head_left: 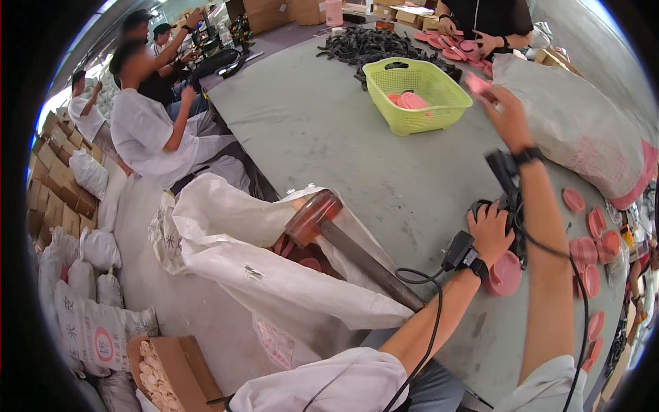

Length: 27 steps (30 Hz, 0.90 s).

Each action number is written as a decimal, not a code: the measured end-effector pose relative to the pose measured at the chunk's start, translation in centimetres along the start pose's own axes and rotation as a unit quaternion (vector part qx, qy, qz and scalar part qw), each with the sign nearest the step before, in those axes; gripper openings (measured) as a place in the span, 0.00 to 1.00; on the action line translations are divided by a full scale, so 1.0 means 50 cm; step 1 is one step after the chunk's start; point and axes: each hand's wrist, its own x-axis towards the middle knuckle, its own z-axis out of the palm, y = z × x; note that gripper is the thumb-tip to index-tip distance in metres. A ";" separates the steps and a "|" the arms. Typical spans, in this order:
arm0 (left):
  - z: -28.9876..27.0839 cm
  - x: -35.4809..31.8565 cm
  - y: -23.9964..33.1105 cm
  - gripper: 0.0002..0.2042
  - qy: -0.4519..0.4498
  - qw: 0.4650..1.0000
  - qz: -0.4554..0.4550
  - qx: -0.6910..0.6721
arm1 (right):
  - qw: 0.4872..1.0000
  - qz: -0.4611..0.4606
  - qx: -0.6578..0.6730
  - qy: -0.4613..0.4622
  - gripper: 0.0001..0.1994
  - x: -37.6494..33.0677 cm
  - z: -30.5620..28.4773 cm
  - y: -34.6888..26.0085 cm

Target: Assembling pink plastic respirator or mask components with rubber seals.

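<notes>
Pink discs are what both hands deal with. The right hand (506,113) is raised over the grey table (329,130) with one pink disc (477,84) pinched at its fingertips, thumb below and fingers closing on the rim. It is held out toward the yellow-green basket (419,93) just beyond, which already has a few pink discs (406,101) lying on its bottom, so the open basket seems to serve as the collecting bin, set within arm's reach.

The left hand (489,230) lies nearer the body, palm down and fingers spread, pressing on a dark object (511,206) whose shape cannot be made out. Just under its wrist sits a small stack of pink discs (506,273), close enough to be picked from without stretching. Both wrists wear dark bands; a black cable (429,309) runs from the left one back to the body.

Out to the right of the hands, loose pink discs (589,250) are scattered along the table edge, beside a large white sack (583,130) lying on its side. To the left of the hands a rubber mallet (329,223) with a reddish head rests across the mouth of an open white sack (233,247), handle pointing toward the person, probably parked there to be grabbed easily.

Beyond the basket lies a heap of black rings (374,44), and a person at the far end (491,20) handles more pink pieces. Other people (147,120) sit at the far left.
</notes>
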 end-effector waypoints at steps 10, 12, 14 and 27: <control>0.090 -0.008 -0.009 0.23 0.065 0.996 0.039 -0.043 | 0.998 -0.051 -0.005 -0.032 0.16 -0.070 0.108 0.010; 0.058 -0.010 0.027 0.21 0.075 0.975 -0.105 -0.181 | 0.998 0.004 0.017 -0.059 0.15 -0.156 0.000 0.012; 0.022 -0.005 -0.007 0.19 -0.001 0.999 0.039 -0.005 | 0.994 0.071 0.034 -0.075 0.14 -0.244 -0.092 -0.021; 0.022 0.015 0.011 0.17 -0.045 0.998 0.034 -0.010 | 0.961 0.235 -0.147 0.019 0.12 -0.652 -0.265 -0.053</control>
